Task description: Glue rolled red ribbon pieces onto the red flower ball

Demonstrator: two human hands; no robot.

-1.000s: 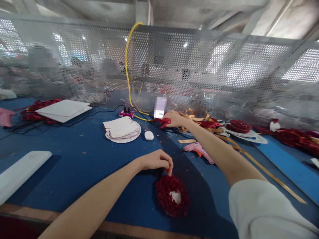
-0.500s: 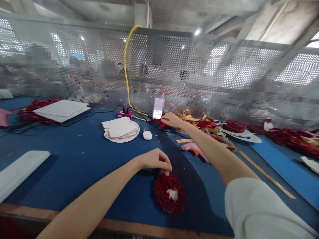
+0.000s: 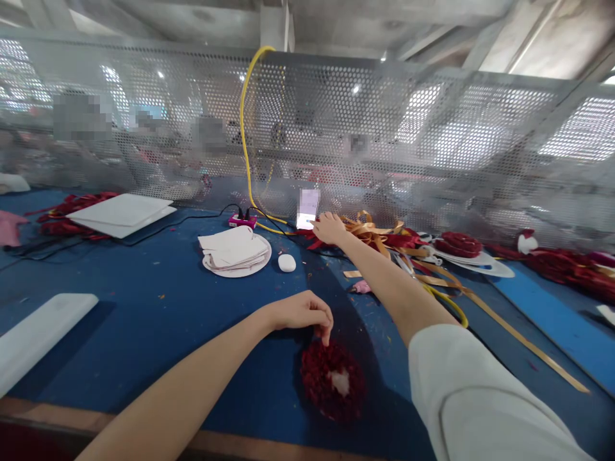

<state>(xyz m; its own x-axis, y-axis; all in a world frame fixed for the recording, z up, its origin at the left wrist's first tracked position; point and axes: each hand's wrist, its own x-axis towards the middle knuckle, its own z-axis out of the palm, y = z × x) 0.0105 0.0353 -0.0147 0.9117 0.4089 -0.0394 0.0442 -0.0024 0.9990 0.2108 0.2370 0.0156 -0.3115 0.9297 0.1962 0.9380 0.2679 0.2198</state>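
Observation:
A round, dark red ruffled ribbon piece with a white centre is near the table's front edge, slightly blurred. My left hand is closed over its far edge, thumb and fingertips pinched down on it. Farther back, my right hand reaches to an upright phone with a lit screen. One finger of that hand stretches to the lower part of the screen; whether it touches I cannot tell. Under my right forearm, the tip of a pink glue gun shows, the rest hidden.
White paper pieces are stacked left of a small white case. Gold ribbons and red ribbon lie at back right. A pink power socket, white boards and a long white block are leftward. Perforated metal screen stands behind.
My right hand has moved onto the phone's lower screen area, and its forearm has swung left over the glue gun. My left hand stays pinched at the red ribbon piece.

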